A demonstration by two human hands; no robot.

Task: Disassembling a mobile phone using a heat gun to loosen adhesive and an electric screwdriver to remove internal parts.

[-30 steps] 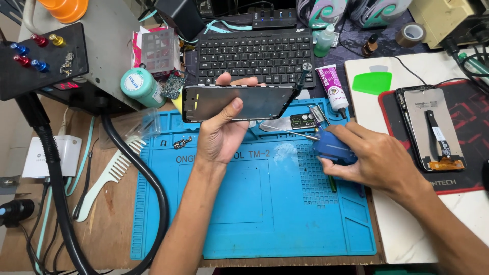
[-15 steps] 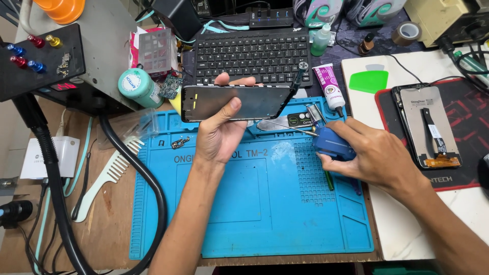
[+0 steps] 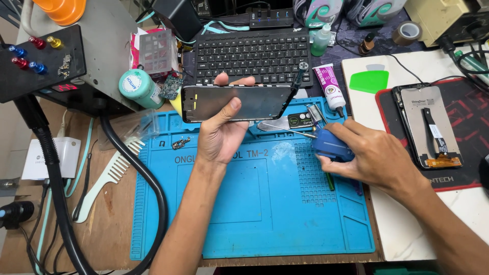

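Left hand (image 3: 220, 133) raised, fingers gripping; right hand (image 3: 368, 155) curled low, palm down

the work mat (image 3: 254, 214) lies at the middle of the bench. behind it sits the keyboard (image 3: 252, 53). the phone frame (image 3: 237, 103) is held over the mat's far edge in the left hand (image 3: 221, 135). the right hand (image 3: 374, 158) rests on the mat's right side, on a brush (image 3: 331, 145). right of the mat lies a phone screen (image 3: 430, 127); left of it, a comb (image 3: 109, 178).

Blue mat (image 3: 254, 203), black keyboard (image 3: 252, 51), green card (image 3: 370, 81)
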